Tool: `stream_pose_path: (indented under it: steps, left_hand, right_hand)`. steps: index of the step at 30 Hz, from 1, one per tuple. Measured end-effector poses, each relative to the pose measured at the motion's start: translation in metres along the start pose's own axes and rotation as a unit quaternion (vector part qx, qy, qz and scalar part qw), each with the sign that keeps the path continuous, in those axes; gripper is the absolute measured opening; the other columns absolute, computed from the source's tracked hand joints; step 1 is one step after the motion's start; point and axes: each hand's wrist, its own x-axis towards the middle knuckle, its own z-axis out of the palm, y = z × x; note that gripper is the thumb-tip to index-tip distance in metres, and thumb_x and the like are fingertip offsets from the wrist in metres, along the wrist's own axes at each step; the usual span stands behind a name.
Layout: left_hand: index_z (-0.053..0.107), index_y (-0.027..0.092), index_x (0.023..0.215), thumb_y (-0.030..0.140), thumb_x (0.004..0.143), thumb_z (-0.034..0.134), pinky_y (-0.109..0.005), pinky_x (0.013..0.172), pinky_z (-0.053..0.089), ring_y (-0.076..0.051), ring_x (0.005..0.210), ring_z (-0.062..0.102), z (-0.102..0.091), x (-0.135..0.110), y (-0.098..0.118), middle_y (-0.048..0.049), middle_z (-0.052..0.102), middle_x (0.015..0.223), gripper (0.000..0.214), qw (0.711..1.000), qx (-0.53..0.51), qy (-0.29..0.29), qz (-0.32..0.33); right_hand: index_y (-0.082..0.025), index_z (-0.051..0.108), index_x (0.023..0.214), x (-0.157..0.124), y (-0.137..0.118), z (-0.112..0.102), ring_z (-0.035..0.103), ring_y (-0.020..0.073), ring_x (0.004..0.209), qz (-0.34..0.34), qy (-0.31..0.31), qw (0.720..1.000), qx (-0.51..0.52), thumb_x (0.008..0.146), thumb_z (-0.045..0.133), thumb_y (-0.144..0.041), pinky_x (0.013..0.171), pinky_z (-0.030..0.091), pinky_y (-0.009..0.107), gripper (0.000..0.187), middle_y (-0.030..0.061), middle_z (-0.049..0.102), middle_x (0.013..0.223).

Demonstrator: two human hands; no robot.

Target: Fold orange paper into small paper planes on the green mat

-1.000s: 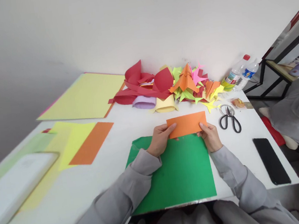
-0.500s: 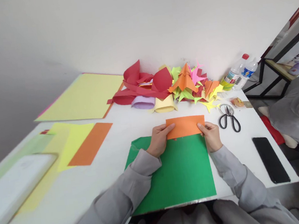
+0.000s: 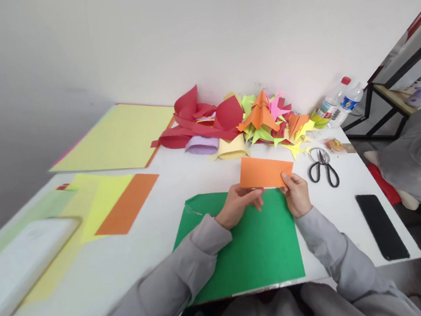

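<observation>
An orange rectangle of paper (image 3: 263, 171) is held up, slightly tilted, above the far edge of a green sheet (image 3: 259, 249). My right hand (image 3: 297, 193) pinches its lower right corner, thumb on the near face. Just below the paper's lower left edge is my left hand (image 3: 238, 204), its fingers apart and partly curled, gripping nothing that I can see. Black-handled scissors (image 3: 322, 168) lie on the white table to the right of my right hand.
Folded paper shapes (image 3: 261, 114) and red paper pieces (image 3: 191, 124) lie along the wall. Loose coloured sheets (image 3: 128, 205) are on the left. Two plastic bottles (image 3: 331, 103) stand at the back right; a black phone (image 3: 381, 227) rests near the right edge.
My left hand has let go of the orange paper and dropped below it. The paper has tilted and shifted up and slightly right, with my right hand still on it.
</observation>
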Motion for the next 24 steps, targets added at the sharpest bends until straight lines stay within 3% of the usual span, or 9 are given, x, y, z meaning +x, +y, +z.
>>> stream_pose_path:
  steps: [4,11,18,24]
  left_hand:
    - [0.067,0.011,0.068,0.047,0.068,0.073,-0.026,0.045,0.048,-0.013,0.044,0.055,0.006,-0.001,-0.007,-0.0020,0.060,0.048,0.036,0.997,0.074,0.030,-0.019]
    - [0.061,0.014,0.058,0.049,0.068,0.071,-0.025,0.043,0.046,-0.012,0.039,0.052,0.004,0.003,-0.008,-0.0004,0.058,0.046,0.038,0.991,0.112,0.075,0.004]
    - [0.060,0.016,0.057,0.045,0.071,0.068,-0.025,0.048,0.047,-0.013,0.042,0.054,0.003,0.000,-0.006,0.0007,0.057,0.043,0.033,0.975,0.210,0.069,0.019]
    - [0.058,0.018,0.050,0.042,0.072,0.066,-0.026,0.054,0.048,-0.013,0.043,0.054,0.001,0.001,-0.003,0.0013,0.056,0.041,0.033,0.960,0.262,0.092,0.029]
  right_hand:
    - [-0.017,0.059,0.060,-0.006,0.002,0.002,0.036,0.0060,0.041,-0.010,-0.027,0.998,-0.051,0.064,0.079,-0.041,0.042,0.027,0.022,0.031,-0.0075,0.047,0.044]
    - [-0.017,0.061,0.062,-0.012,0.007,0.003,0.047,0.0090,0.045,0.010,-0.110,0.991,-0.081,0.061,0.082,-0.036,0.047,0.038,0.024,0.028,-0.0043,0.056,0.049]
    - [-0.015,0.070,0.066,-0.015,0.007,0.005,0.057,0.0133,0.054,0.027,-0.136,0.982,-0.124,0.057,0.083,-0.031,0.053,0.047,0.026,0.023,0.0015,0.067,0.061]
    - [-0.016,0.068,0.062,-0.013,-0.001,0.005,0.054,0.0114,0.051,0.010,-0.136,0.977,-0.164,0.056,0.083,-0.028,0.050,0.044,0.024,0.020,-0.0007,0.065,0.056]
